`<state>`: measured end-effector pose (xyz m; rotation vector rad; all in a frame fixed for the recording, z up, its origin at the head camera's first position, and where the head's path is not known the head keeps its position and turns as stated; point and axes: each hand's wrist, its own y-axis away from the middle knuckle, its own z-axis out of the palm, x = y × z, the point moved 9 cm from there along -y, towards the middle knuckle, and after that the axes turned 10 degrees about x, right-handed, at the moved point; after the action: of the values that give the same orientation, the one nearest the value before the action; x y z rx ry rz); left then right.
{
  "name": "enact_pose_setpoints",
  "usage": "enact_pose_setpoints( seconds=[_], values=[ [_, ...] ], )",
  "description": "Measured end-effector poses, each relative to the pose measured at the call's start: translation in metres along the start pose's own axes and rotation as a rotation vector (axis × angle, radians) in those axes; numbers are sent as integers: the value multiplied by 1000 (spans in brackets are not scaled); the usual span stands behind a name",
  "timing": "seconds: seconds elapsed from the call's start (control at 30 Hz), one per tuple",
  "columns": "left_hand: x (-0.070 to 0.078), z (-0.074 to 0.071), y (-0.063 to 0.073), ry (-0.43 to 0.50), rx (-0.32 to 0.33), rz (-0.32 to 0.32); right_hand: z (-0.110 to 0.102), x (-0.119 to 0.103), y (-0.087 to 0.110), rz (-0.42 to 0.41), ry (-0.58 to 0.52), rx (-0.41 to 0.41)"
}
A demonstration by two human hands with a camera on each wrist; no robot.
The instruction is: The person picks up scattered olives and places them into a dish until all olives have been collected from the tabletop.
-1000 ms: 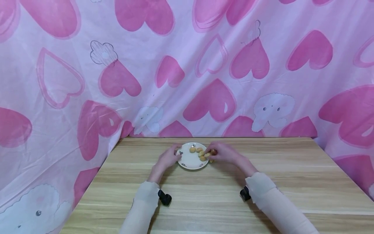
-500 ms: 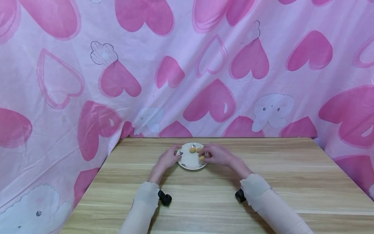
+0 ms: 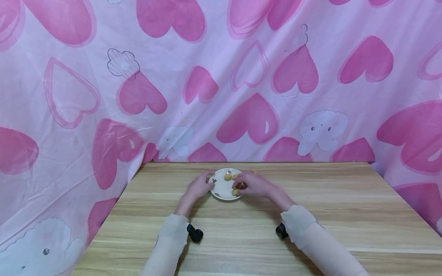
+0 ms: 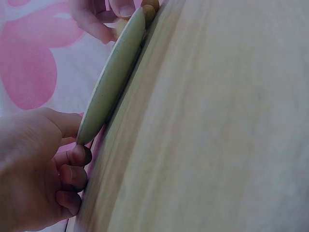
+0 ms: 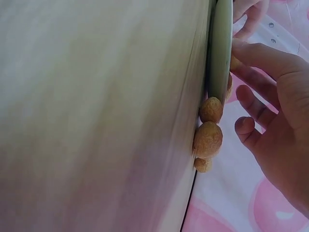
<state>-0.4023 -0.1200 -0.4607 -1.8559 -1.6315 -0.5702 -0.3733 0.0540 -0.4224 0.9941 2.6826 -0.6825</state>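
A white plate (image 3: pixel 222 186) with small dark prints lies near the table's back edge. My left hand (image 3: pixel 198 186) holds its left rim, thumb on the rim and fingers curled at the side in the left wrist view. My right hand (image 3: pixel 256 185) reaches over the plate's right side and pinches a small round tan piece (image 3: pixel 236 191) between thumb and fingers. Another tan piece (image 3: pixel 228 176) sits at the plate's back, with one more beside it partly covered by the right hand. The pieces' kind cannot be told; their skin looks rough in the right wrist view.
Several tan pieces, among them a larger one (image 5: pixel 208 140), lie on the table by the plate's right edge, mostly hidden by the right hand in the head view. The wood-grain table (image 3: pixel 221 237) meets a pink heart-print cloth (image 3: pixel 246 119) behind. Black wrist cameras sit at both cuffs.
My right hand has moved left, from the pieces at the plate's right edge to over the plate, with a tan piece at its fingertips. My left hand and the plate have stayed put.
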Motion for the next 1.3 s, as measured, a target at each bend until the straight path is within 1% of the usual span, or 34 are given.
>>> enact_pose_setpoints(
  seconds=[0.2,0.37,0.5,0.67,0.77,1.0,1.3],
  values=[
    [0,0,0,3,1,3,2,-3,-2,3,-13,-30],
    [-1,1,-1,-1,3,-7,-2,0,-3,57,-73,-47],
    [-1,1,-1,3,3,-11,-9,6,-2,97,-97,-37],
    [-2,1,-1,7,4,-16,-16,10,0,99,-94,-13],
    [-2,1,-1,7,2,-12,-18,12,2,106,-115,-5],
    [-2,2,-1,-5,-5,-8,-22,24,6,184,-155,-16],
    [-1,0,0,-15,2,-6,-29,43,8,209,-121,12]
  ],
)
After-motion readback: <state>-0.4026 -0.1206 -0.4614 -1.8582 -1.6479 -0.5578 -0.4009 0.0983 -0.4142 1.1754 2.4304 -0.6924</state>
